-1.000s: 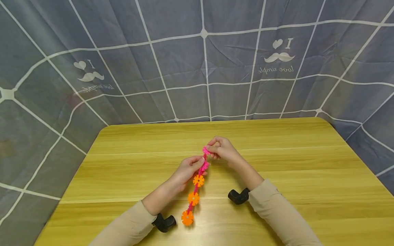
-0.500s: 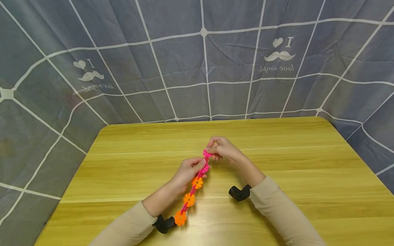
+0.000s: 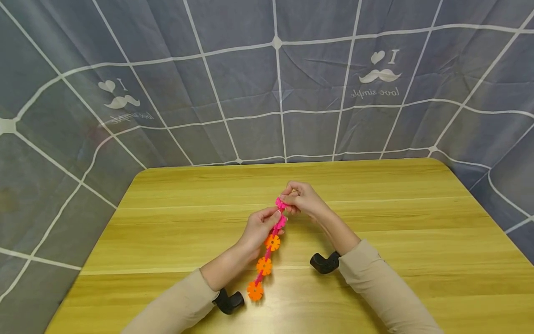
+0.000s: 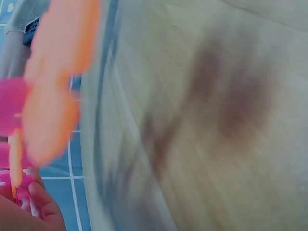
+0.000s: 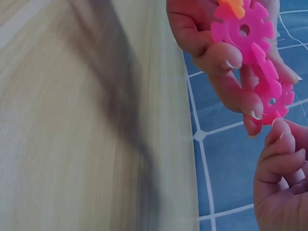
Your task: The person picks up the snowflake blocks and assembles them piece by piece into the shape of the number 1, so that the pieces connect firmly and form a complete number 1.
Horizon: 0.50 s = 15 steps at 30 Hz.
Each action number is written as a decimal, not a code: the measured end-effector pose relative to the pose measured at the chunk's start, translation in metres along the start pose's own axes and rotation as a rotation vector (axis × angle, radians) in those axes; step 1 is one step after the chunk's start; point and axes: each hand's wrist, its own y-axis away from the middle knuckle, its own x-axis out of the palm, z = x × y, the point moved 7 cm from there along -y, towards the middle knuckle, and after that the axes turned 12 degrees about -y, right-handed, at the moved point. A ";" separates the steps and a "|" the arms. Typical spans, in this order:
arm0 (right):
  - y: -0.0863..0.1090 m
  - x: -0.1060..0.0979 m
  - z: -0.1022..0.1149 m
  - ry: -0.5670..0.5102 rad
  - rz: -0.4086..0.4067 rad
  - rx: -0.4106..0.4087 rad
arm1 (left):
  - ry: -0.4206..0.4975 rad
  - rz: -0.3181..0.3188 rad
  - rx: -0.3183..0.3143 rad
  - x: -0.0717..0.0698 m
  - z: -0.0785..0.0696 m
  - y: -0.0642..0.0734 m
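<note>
A chain of notched plastic discs, pink and orange, hangs in the air over the table; its lowest orange disc (image 3: 255, 291) is nearest me. My left hand (image 3: 256, 230) grips the chain near its upper end, thumb on top beside a pink disc (image 5: 243, 30). At the far tip my right hand (image 3: 303, 199) pinches the edge of the end pink disc (image 5: 280, 100) between thumb and fingers. In the left wrist view the orange discs (image 4: 50, 120) loom close and blurred. Part of the upper chain is hidden behind the left fingers.
Beneath the hands spreads a wood-grain table (image 3: 396, 199). Black angled wrist pieces (image 3: 228, 302) stick out at both cuffs. A grey curtain (image 3: 250, 93) with white grid lines hangs behind the table's far edge.
The chain's lower end swung left toward the left cuff, then came back right. Both hands kept their hold; the left hand and chain have risen slightly in the head view.
</note>
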 end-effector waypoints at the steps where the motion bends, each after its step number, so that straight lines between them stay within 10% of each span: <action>1: -0.001 -0.001 0.000 -0.008 -0.002 -0.002 | -0.001 0.000 0.009 0.001 -0.002 -0.001; 15: 0.004 0.001 -0.015 -0.078 0.040 0.104 | 0.029 -0.046 -0.031 -0.008 -0.001 -0.010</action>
